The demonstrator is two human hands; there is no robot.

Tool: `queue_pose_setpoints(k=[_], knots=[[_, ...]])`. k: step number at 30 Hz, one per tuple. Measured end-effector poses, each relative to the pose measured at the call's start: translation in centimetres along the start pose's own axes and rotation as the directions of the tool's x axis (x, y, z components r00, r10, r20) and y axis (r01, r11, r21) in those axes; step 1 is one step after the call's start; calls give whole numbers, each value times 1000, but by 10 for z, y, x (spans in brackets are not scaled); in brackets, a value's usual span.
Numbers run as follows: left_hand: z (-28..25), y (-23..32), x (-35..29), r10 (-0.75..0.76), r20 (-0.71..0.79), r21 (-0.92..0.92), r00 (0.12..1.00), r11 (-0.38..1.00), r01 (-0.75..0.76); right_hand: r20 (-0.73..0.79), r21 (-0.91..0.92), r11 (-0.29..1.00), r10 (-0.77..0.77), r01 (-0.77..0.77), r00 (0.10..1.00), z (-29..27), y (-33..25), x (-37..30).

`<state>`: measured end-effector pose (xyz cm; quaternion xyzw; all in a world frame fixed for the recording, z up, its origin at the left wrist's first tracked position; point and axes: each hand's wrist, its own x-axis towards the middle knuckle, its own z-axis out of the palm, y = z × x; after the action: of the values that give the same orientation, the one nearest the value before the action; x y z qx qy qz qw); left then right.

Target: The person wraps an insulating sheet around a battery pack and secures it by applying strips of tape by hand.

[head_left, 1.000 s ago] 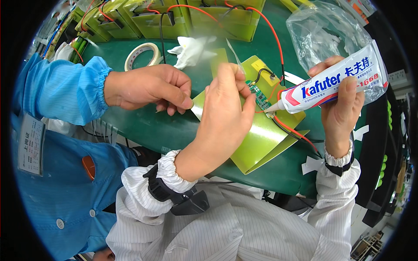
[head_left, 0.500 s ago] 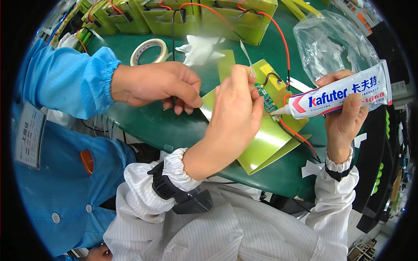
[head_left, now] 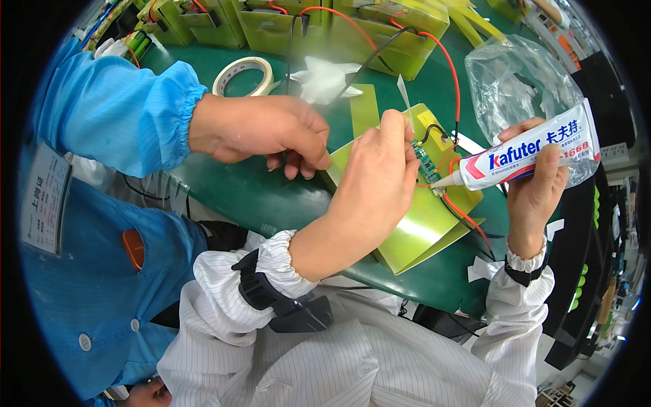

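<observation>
My left hand point(head_left: 376, 183) lies over a flat yellow-green battery pack point(head_left: 424, 234) on the green table and grips its upper edge. My right hand point(head_left: 536, 193) holds a white adhesive tube point(head_left: 536, 152) level, its nozzle tip touching the pack just below a small green circuit board point(head_left: 426, 163). Red and black wires point(head_left: 444, 61) run from the board toward the back. A co-worker's hand point(head_left: 264, 132) in a blue sleeve rests at the pack's left edge, fingertips down on the table.
A roll of pale tape point(head_left: 241, 74) and a crumpled white wipe point(head_left: 325, 78) lie behind the hands. Several yellow-green packs point(head_left: 386, 24) line the far edge. A clear plastic bag point(head_left: 522, 81) sits behind the tube. The table's front edge point(head_left: 407, 281) runs just below the pack.
The whole scene has drifted lower and rightward in the picture. Both my hands keep their holds, and the nozzle stays at the board. The co-worker's hand stays beside the pack.
</observation>
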<state>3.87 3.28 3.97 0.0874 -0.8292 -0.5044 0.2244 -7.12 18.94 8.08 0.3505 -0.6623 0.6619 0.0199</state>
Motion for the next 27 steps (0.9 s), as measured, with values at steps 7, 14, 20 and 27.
queue_pose_setpoints(k=[7,14,20,27], knots=[[-11,1,-29,190,-61,67,980,980,-185,-19,-20,1000,9,-10,1000,1,-2,2],[-28,-6,-78,316,97,124,944,937,-326,8,-29,1000,3,-3,1000,-5,1,0],[-26,-19,-84,383,174,171,907,896,-411,-116,475,875,163,-90,980,-11,-7,21],[-25,-24,-89,490,145,269,859,816,-511,-72,632,760,255,-154,964,-27,-15,54]])
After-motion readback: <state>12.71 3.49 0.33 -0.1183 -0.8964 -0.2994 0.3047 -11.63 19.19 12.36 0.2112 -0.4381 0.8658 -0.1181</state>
